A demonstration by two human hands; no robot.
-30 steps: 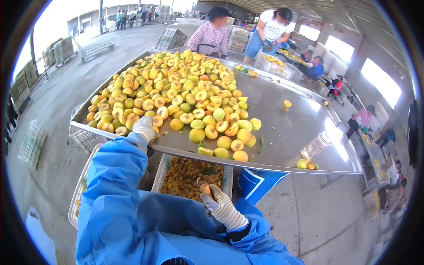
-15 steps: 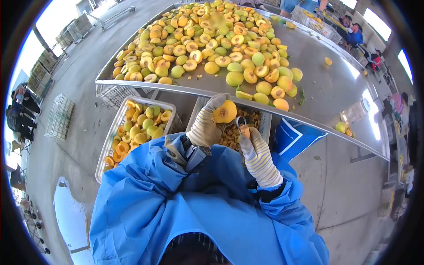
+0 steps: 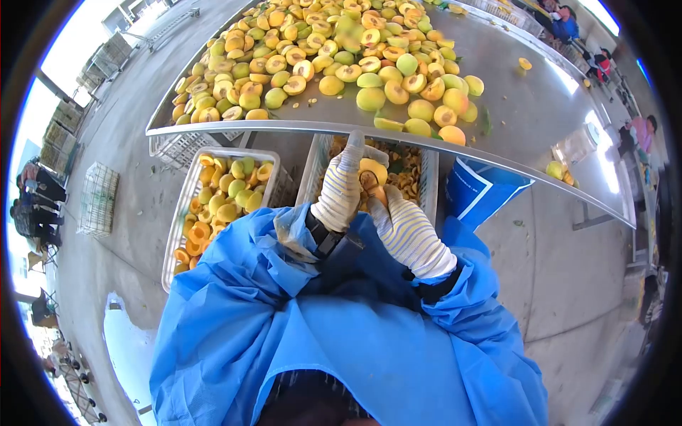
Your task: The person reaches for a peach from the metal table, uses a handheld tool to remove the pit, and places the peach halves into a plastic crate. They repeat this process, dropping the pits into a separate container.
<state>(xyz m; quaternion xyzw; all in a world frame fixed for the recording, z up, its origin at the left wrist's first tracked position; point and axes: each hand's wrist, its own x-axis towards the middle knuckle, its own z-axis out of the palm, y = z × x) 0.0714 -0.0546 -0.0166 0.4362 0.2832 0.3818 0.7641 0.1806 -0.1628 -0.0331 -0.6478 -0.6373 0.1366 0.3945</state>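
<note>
My left hand (image 3: 338,190), in a striped work glove, is closed round a yellow peach half (image 3: 376,169) above a crate of brown and orange pits and scraps (image 3: 406,165). My right hand (image 3: 415,241), in a matching glove, presses against the near side of that half. It grips a small metal loop-ended pitting tool, whose loop is now mostly hidden at the fruit. Something brown (image 3: 371,186) shows where the hands meet; whether it is the pit or a stained fingertip I cannot make out.
A metal table (image 3: 518,121) with a raised edge carries a heap of cut peaches (image 3: 312,57). To the left a white crate (image 3: 170,245) holds peach halves. A blue bin (image 3: 479,195) stands under the table at right. People sit working along both sides.
My right hand has brought the pitting tool left and up against the peach half. The half has turned, its cut face no longer toward me. The view has shifted slightly.
</note>
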